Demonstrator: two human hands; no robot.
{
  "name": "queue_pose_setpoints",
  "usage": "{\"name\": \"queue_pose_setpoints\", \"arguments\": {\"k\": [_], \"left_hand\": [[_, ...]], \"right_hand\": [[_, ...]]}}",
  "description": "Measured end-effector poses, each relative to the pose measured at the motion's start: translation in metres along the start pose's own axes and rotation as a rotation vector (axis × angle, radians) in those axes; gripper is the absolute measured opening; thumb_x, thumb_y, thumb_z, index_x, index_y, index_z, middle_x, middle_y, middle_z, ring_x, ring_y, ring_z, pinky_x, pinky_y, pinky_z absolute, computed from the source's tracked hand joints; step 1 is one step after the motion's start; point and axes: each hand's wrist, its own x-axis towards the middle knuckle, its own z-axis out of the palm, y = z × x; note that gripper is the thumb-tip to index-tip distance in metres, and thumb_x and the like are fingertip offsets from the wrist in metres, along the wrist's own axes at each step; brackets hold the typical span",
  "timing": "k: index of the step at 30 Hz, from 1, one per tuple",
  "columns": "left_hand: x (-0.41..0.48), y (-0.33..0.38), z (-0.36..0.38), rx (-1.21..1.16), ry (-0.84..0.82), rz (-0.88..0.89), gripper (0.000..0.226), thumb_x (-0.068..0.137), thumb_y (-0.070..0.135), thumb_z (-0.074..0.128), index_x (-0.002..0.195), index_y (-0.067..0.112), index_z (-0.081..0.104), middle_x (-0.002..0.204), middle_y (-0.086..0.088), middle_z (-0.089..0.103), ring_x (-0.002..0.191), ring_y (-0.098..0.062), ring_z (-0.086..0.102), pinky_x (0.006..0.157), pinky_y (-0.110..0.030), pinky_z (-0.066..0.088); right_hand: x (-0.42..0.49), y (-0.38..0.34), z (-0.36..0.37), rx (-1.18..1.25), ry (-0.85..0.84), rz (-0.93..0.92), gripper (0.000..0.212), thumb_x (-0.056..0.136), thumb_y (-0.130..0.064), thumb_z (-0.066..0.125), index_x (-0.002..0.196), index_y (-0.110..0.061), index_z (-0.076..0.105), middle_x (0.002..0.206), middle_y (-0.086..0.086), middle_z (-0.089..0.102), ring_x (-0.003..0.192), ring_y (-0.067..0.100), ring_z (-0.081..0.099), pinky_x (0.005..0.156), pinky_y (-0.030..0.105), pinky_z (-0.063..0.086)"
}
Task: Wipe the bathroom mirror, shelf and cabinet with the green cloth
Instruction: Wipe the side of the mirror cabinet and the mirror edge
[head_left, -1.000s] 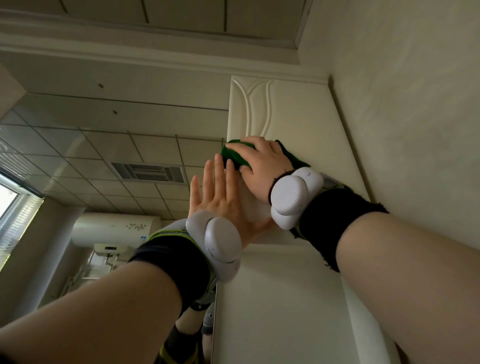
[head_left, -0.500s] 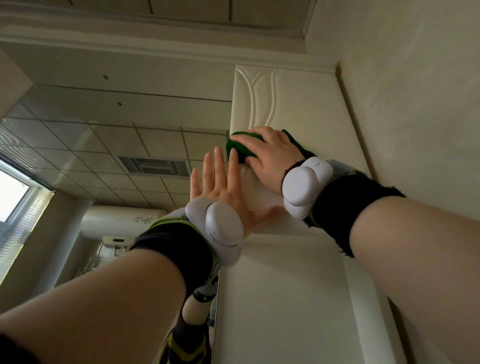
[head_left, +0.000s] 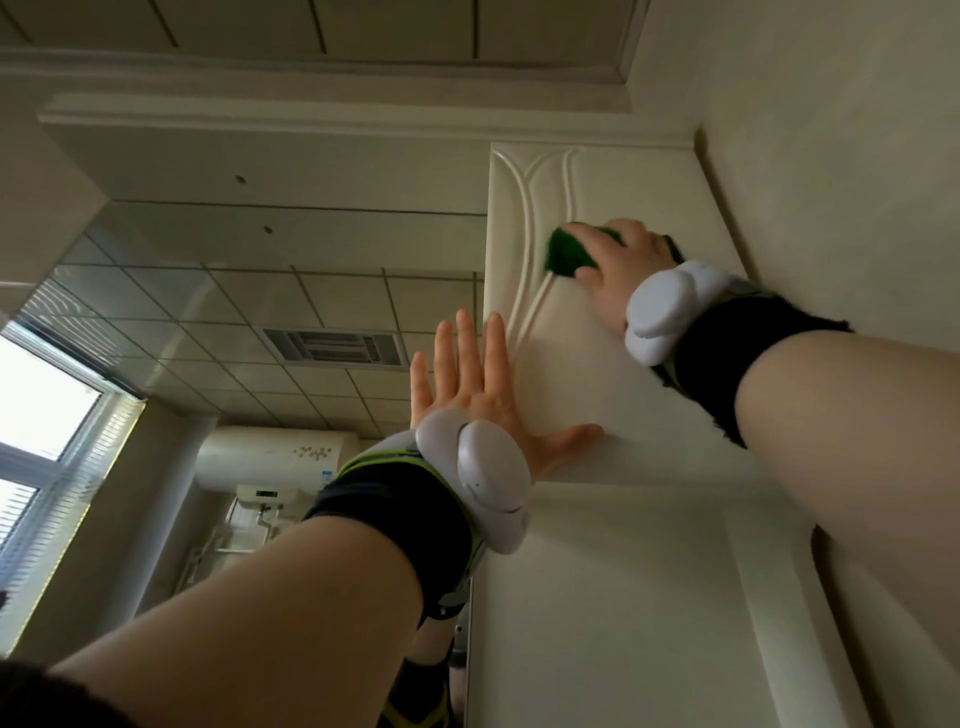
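Two hands on the cabinet (head_left: 613, 374), seemingly mid-wipe: right hand (head_left: 621, 273) fingers clutch the green cloth (head_left: 565, 258), left hand (head_left: 480, 397) fingers spread flat; next likely a firm stroke above them.

**Up high, full stretch**

Looking steeply upward: the right hand (head_left: 621, 273) grips a crumpled green cloth (head_left: 565, 255) and presses it onto the cream cabinet door with raised curved mouldings (head_left: 613, 384), just beside those ridges. The left hand (head_left: 475, 395) lies flat, fingers straight and spread, thumb along the door's lower edge. Left of it, the wall mirror (head_left: 234, 312) reflects ceiling tiles and a white cylindrical water heater (head_left: 275, 457).
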Motion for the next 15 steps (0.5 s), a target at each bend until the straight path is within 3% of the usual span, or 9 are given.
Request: {"name": "queue_pose_setpoints", "arguments": {"k": [5, 15], "left_hand": [[0.001, -0.002, 0.000, -0.012, -0.005, 0.002, 0.119, 0.063, 0.087, 0.035, 0.144, 0.024, -0.024, 0.153, -0.002, -0.027, 0.139, -0.018, -0.027, 0.114, -0.040, -0.015], [-0.001, -0.001, -0.003, 0.035, 0.010, 0.016, 0.120, 0.060, 0.089, 0.025, 0.145, 0.020, -0.023, 0.153, -0.003, -0.026, 0.140, -0.019, -0.025, 0.113, -0.041, -0.013]], "right_hand": [[-0.007, 0.001, 0.003, 0.013, 0.080, 0.109, 0.048, 0.094, -0.025, 0.039, 0.141, -0.033, 0.030, 0.144, 0.010, 0.027, 0.123, 0.037, 0.030, 0.100, 0.040, 0.027], [-0.029, -0.011, 0.005, 0.018, 0.066, 0.040, 0.048, 0.094, -0.027, 0.039, 0.140, -0.040, 0.029, 0.144, 0.002, 0.027, 0.119, 0.029, 0.031, 0.094, 0.036, 0.030]]}}
